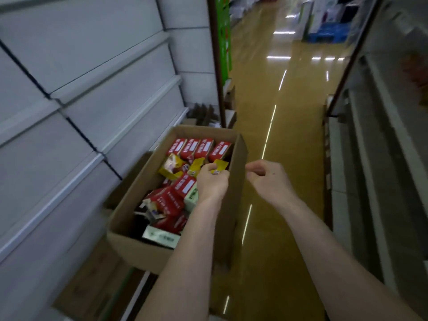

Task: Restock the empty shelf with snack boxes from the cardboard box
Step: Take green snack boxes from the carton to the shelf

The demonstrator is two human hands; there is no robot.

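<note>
Cardboard box [139, 249] sits open-topped hard against the left side of the aisle, its long left rim running close along the front edges of the empty shelf [92, 126] and its right wall facing the open floor [278, 205]; what carries it I cannot tell through the blur. Inside, red snack boxes [196, 147] stand in a neat row at the far end, yellow boxes [171, 166] lie tumbled just behind them, more red ones are heaped in the middle, and pale green boxes [162, 237] lie near the closest wall. The left hand [212, 181] is inside the box's right half, over the yellow ones, its fingers [209, 167] curled tight round a small packet [216, 172]; whether that is a corner of a yellow box I cannot tell. The right hand [269, 179] hangs just outside the right rim, above the floor, clear of the cardboard, fingers [254, 169] curled in narrow and holding nothing. White shelf boards on the left step up in bare tiers, their lips jutting toward the box. To the right the glossy floor runs long and wide between the box and the right-hand shelving [370, 158], which is too smeared to read. Folded cardboard [203, 112] stands just beyond the box's far rim.
</note>
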